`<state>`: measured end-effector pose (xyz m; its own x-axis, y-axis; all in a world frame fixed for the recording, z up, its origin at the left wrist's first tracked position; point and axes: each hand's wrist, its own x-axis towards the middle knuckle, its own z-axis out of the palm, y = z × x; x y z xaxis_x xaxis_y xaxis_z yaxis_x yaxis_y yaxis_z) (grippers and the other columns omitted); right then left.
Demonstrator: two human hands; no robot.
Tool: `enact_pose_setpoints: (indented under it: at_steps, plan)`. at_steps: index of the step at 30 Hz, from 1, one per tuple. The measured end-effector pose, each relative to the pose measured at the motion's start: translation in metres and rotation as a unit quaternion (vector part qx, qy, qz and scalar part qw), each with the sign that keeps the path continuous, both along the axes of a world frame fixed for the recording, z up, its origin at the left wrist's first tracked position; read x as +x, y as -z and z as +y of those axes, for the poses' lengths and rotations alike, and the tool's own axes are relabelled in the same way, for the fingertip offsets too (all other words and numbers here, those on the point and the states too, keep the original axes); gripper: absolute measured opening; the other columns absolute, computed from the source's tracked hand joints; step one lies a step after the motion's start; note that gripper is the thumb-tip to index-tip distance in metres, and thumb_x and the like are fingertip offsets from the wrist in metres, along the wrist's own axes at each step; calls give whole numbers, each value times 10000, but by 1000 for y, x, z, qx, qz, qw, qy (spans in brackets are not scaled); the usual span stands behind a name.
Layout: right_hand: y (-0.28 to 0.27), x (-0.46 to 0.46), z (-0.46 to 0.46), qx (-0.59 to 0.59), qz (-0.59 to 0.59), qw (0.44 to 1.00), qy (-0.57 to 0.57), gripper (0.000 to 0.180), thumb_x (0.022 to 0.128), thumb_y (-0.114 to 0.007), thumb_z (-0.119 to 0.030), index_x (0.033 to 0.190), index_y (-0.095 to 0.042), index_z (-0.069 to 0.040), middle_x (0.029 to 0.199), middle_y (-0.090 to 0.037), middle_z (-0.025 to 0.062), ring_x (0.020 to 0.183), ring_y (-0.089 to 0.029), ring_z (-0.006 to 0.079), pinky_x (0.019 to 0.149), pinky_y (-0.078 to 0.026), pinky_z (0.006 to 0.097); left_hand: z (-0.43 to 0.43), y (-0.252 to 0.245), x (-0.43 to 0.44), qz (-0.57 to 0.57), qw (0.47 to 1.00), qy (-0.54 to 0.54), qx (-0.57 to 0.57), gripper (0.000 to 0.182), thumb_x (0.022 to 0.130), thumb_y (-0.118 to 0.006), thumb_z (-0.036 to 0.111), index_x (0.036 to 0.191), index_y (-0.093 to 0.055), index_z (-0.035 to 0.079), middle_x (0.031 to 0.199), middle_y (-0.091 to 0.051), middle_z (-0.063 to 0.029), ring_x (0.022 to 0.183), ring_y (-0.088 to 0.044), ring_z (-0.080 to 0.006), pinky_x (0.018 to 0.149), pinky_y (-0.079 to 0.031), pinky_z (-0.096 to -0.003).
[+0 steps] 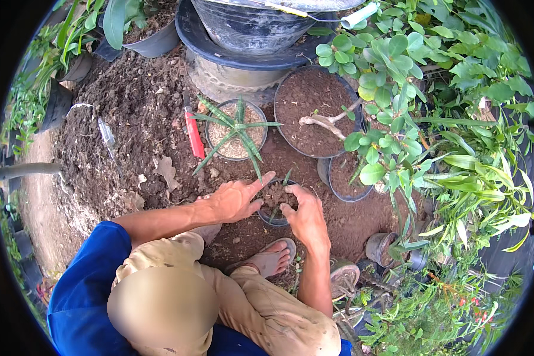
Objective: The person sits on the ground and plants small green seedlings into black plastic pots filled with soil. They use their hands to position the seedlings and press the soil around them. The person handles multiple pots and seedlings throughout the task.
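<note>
A small round plant pot (279, 222) filled with dark soil (277, 196) stands on the ground, with thin green shoots (287, 176) in it. My left hand (238, 198) is at the pot's left side, index finger stretched out towards the far rim and thumb near the near rim. At the right side my right hand (305, 211) has its thumb and fingertips at the soil, fingers apart. Just beyond stands a pot of spiky, banded sansevieria (237, 127); one leaf tip reaches my left index finger. Whether either hand pinches any soil is not visible.
A red-handled tool (194, 135) lies left of the sansevieria, beside a heap of dark soil (129, 115). A large pot (318, 111) with a woody, round-leaved plant stands beyond on the right, near a smaller pot (351, 193). A big black container (258, 31) stands at the back.
</note>
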<state>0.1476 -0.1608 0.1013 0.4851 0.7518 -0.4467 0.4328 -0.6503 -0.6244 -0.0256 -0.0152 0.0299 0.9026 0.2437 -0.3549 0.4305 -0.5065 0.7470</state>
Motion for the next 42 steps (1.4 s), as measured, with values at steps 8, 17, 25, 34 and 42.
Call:
enact_pose_setpoints:
  at_steps: [8,17,25,34,42]
  plan:
    - [6,0,-21,36,85,994,52,533,860,-815,-99,1359,-646,-13,1291,-697,209,1076,-714,438,995,-556,481,4,2,-9,-111,984,98,96,673,945,-768,214,1582,-557,265,1657,-368,-289,1325,-584,-481,1088,-527,-573]
    - [52,-36,-10,144,-102,984,37,297,914,-753,-107,1206,-740,-54,1177,-761,129,1154,-640,364,987,-488,506,1,17,-5,-99,991,-51,-74,294,952,-764,59,1225,-657,56,1515,-518,-233,1315,-623,-426,959,-653,-407]
    - [30,-16,-38,193,-122,968,104,256,888,-674,-25,1118,-780,-60,1130,-788,146,1052,-690,333,949,-499,452,-6,-3,0,-34,976,103,191,482,999,-711,328,1453,-663,175,1630,-423,-215,1333,-560,-418,935,-619,-543]
    - [141,2,-129,-78,-158,919,351,1109,847,-875,-519,1682,-295,-76,1684,-200,412,1529,-256,595,1258,-276,633,-13,-16,16,-25,959,150,240,474,954,-763,377,1366,-719,148,1688,-314,-246,1517,-353,-474,1116,-481,-617]
    - [182,-10,-120,39,-287,917,274,1056,837,-875,-476,1665,-347,-87,1696,-238,339,1540,-255,556,1263,-228,652,-20,-15,30,-115,959,173,192,434,918,-806,295,1282,-711,78,1681,-335,-241,1519,-346,-494,1149,-413,-648]
